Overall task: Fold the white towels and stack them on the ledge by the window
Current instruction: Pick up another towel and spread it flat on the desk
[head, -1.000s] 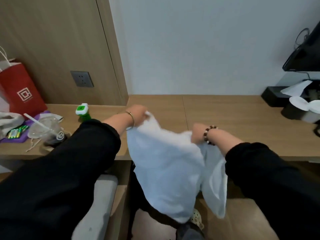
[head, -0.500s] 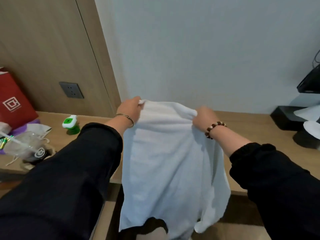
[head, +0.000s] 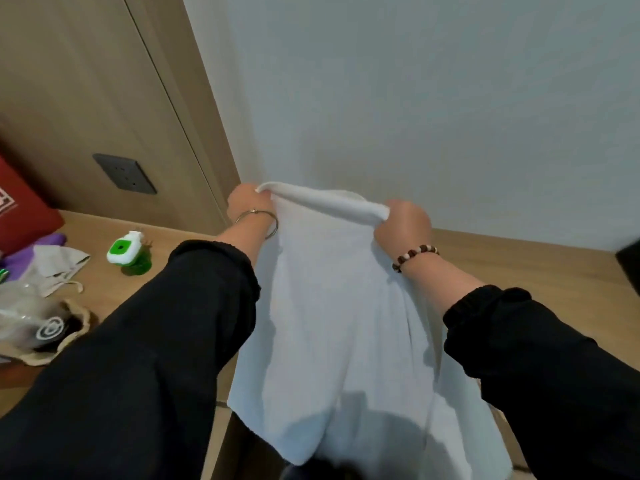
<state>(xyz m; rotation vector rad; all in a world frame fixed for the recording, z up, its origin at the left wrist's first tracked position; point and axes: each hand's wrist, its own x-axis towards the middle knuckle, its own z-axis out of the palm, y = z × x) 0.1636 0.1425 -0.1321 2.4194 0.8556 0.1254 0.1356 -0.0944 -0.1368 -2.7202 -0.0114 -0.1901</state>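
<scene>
A white towel (head: 332, 327) hangs in the air in front of me, above the wooden ledge (head: 519, 271). My left hand (head: 249, 206) pinches its upper left corner. My right hand (head: 403, 223) grips the upper right corner, and the top edge runs stretched between them. The rest of the towel drops down past the ledge's front edge, and its lower part covers what is below.
On the ledge at the left are a green bottle with a white cap (head: 126, 252), a plastic cup in a cloth bag (head: 38, 323), a purple item (head: 34, 251) and a red paper bag (head: 20, 209). A wall socket (head: 124, 173) sits in the wooden panel. A dark object (head: 630, 268) is at the right edge.
Both hands have lifted the towel off the ledge and pulled its top edge out straight. The towel now hangs open, and my view has tilted up and to the left.
</scene>
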